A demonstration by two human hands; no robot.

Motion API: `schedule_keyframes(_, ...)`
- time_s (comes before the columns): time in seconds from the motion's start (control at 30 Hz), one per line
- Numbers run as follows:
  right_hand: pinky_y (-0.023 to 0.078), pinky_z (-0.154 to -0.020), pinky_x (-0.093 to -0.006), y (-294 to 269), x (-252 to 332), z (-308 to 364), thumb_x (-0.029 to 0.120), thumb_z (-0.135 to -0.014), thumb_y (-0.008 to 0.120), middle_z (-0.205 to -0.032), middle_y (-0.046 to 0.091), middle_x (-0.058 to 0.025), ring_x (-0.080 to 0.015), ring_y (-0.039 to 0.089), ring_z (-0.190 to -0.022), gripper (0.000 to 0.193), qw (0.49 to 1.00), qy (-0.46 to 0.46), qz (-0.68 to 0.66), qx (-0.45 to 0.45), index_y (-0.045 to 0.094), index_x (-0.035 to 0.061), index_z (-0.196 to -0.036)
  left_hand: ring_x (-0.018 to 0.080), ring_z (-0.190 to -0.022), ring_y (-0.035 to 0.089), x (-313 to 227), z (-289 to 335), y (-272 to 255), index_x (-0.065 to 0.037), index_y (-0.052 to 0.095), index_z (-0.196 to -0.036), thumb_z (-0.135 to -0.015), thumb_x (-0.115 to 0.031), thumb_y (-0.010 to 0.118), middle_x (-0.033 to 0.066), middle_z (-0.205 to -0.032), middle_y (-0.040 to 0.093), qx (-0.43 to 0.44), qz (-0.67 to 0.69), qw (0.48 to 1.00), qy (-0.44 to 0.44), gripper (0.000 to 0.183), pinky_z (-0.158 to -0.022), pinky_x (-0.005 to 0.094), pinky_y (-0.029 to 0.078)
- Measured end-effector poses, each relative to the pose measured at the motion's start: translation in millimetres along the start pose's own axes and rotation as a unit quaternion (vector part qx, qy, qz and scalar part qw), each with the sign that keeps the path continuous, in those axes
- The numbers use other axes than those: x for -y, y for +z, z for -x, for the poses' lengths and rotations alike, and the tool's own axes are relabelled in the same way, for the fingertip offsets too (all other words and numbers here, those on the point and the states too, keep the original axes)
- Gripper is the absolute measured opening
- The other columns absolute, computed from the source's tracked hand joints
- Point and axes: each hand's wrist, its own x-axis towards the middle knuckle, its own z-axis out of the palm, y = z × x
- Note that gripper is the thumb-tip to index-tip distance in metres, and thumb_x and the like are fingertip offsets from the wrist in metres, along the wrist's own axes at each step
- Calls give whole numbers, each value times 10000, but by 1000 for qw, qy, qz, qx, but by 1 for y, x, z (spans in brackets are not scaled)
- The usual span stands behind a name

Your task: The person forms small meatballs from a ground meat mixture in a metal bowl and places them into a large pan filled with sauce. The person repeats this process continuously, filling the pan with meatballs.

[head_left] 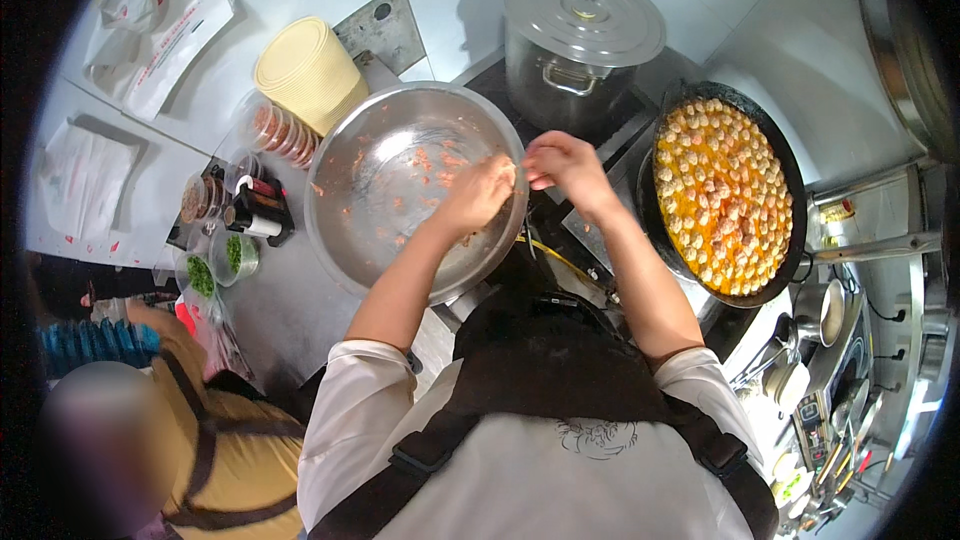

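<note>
A wide steel mixing bowl [345,210] stands before me, its inside smeared with scraps of pinkish-orange minced filling. My left hand [484,194] is inside the bowl by its right wall, fingers curled together; whatever they may hold is hidden. Just past the bowl's right rim, my right hand [563,166] is closed with its fingertips close to the left hand. Any small thing between those fingers cannot be made out. To the right, a large black pan [797,165] holds many pale, round balls [725,195] in orange liquid.
A lidded steel stockpot [570,90] stands behind. Left are stacked cream lids [310,70], tubs of reddish food [280,135], cups of chopped greens [238,255] and a black-and-white device [258,210]. A person in a yellow top [235,440] is at lower left. A saucepan [822,312] sits at right.
</note>
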Motion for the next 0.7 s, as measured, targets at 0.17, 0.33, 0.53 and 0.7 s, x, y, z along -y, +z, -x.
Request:
schedule_keyframes(0.17,450,-658,-263,-127,-16,65,146,-843,501,-833,546,-57,-131,511,-726,180,953,-14,-265,-144,536,23,-970,320,-1028,527,61,24,15,-58,550,-1070,-794,-206,630,151,-1059,583,29,-220,975,26,324,-866,420,408)
schedule_keyframes(0.33,424,-541,-243,-256,-23,168,96,-855,590,-755,576,-49,-115,539,-638,96,903,-3,63,-425,588,15,-905,339,-1019,521,96,41,47,-90,579,-989,-771,-150,603,124,-1056,575,26,-138,989,38,228,-926,487,348)
schedule_keyframes(0.53,389,-923,-393,-332,-22,191,495,-864,539,-1190,528,-96,-209,488,-1107,587,864,63,163,-473,502,18,-1203,319,-826,573,127,24,53,-72,594,-861,-772,-105,561,118,-876,598,-61,-314,939,127,101,-816,435,411)
schedule_keyframes(0.7,304,-992,-497,-340,1,192,565,-884,449,-1348,441,-87,-277,387,-1255,634,826,-55,208,-522,431,105,-1320,250,-736,592,118,7,47,-25,584,-804,-838,-147,597,73,-746,615,-148,27,988,-33,128,-738,353,434)
